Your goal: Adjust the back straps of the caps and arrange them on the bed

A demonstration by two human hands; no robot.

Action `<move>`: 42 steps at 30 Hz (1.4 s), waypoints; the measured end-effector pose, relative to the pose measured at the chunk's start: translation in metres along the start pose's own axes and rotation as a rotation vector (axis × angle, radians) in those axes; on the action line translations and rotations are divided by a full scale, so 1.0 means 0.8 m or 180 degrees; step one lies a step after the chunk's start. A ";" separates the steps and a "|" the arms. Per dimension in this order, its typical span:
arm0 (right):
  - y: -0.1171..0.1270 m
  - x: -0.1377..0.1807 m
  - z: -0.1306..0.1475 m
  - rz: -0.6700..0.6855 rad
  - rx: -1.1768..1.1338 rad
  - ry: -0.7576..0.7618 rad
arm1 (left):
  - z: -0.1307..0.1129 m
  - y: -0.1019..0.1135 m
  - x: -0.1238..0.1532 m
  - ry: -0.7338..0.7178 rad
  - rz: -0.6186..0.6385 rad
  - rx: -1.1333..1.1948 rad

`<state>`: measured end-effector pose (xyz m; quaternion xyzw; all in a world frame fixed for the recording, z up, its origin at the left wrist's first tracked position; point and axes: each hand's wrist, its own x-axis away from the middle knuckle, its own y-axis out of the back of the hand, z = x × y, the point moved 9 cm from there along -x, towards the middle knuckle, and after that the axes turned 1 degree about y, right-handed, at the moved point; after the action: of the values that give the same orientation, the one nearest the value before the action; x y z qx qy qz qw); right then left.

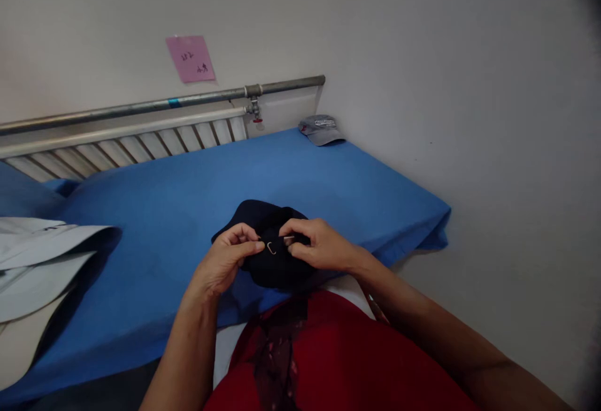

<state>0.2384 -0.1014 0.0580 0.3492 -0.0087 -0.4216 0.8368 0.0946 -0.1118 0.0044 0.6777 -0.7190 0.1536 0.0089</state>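
A dark, nearly black cap [253,212] rests near the front edge of the blue-covered table, with its back strap towards me. On the strap shows a small metal buckle [271,248]. Thumb and fingers of my left hand [225,256] pinch the cap's strap just left of that buckle. From the other side, my right hand [323,245] grips the strap, and a small shiny metal piece [288,239] shows between its fingertips. Both hands are closed, and parts of the strap are hidden under the fingers.
A blue cloth [164,211] covers the table. Several pale caps [51,242] lie stacked at the left, and a grey cap [322,129] sits at the far corner. Behind are a radiator [141,142], a pipe [206,97] and a pink note [190,59] on the wall.
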 end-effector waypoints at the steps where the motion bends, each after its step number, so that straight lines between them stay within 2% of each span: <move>1: -0.001 0.000 0.001 0.0049 -0.0098 -0.0039 | 0.000 0.000 0.000 -0.0005 0.0011 -0.0010; 5: -0.001 0.002 -0.002 0.0117 -0.0283 -0.0216 | -0.002 -0.005 0.004 -0.0047 0.0167 -0.0214; 10: 0.004 0.002 -0.004 0.0108 -0.0340 -0.0187 | -0.007 -0.026 0.014 -0.0227 0.0632 -0.0811; 14: 0.009 0.004 -0.008 0.0147 -0.0375 -0.0247 | -0.018 -0.031 0.024 -0.0473 0.0593 -0.1370; 16: 0.011 0.005 -0.007 0.0189 -0.0378 -0.0287 | -0.017 -0.034 0.028 -0.0423 0.0626 -0.1565; 20: 0.011 0.006 -0.004 0.0357 -0.0457 -0.0306 | -0.010 -0.037 0.030 -0.0201 0.0758 -0.1532; 24: 0.008 0.005 -0.004 0.0480 -0.0494 -0.0275 | -0.009 -0.038 0.029 -0.0205 0.0784 -0.1464; 31: 0.006 0.004 -0.008 0.0352 -0.0548 -0.0369 | -0.011 -0.044 0.033 -0.0164 0.0925 -0.1497; 34: 0.003 0.004 -0.008 0.0289 -0.0557 -0.0379 | -0.009 -0.052 0.035 -0.0152 0.0940 -0.1797; 38: -0.003 0.003 -0.003 0.0349 -0.0615 -0.0267 | -0.014 -0.060 0.037 -0.0368 0.0877 -0.2295; 42: -0.002 0.003 -0.003 0.0449 -0.1029 -0.0246 | -0.013 -0.059 0.039 -0.0231 0.1034 -0.1979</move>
<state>0.2397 -0.1026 0.0543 0.1922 0.0025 -0.3709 0.9086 0.1364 -0.1413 0.0309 0.5244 -0.8297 -0.0975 0.1647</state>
